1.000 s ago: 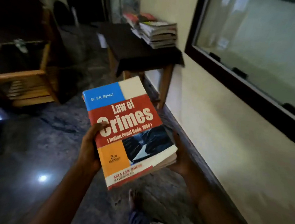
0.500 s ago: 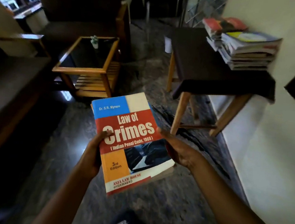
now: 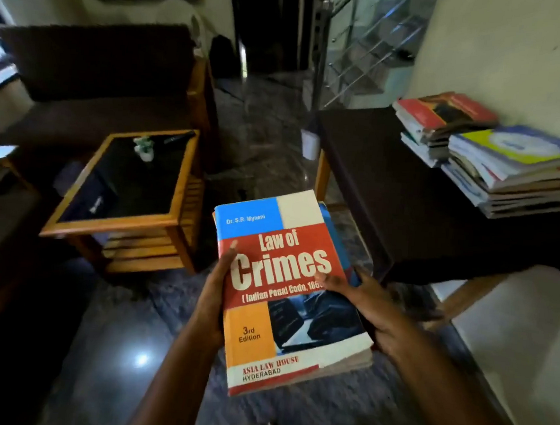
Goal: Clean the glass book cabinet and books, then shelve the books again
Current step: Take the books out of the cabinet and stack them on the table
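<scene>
I hold a thick paperback, "Law of Crimes" (image 3: 286,290), flat in front of me with its cover up. A blue edge under its far right side hints at a second book beneath. My left hand (image 3: 213,294) grips the spine side, thumb on the red cover. My right hand (image 3: 362,302) grips the page-edge side, thumb on the cover and fingers underneath. Two stacks of books (image 3: 497,159) lie on a dark-clothed table (image 3: 406,202) at the right, by the wall. The glass cabinet is out of view.
A glass-topped wooden side table (image 3: 122,196) with a small ornament stands left of the book. Behind it is a dark sofa (image 3: 92,73). A glass stair railing (image 3: 361,51) rises at the back. The polished stone floor (image 3: 120,350) runs between the furniture.
My view has swung left, away from the glass cabinet, bringing the sofa and stairs into sight. My right hand has come up from beneath the book onto its page edge and cover.
</scene>
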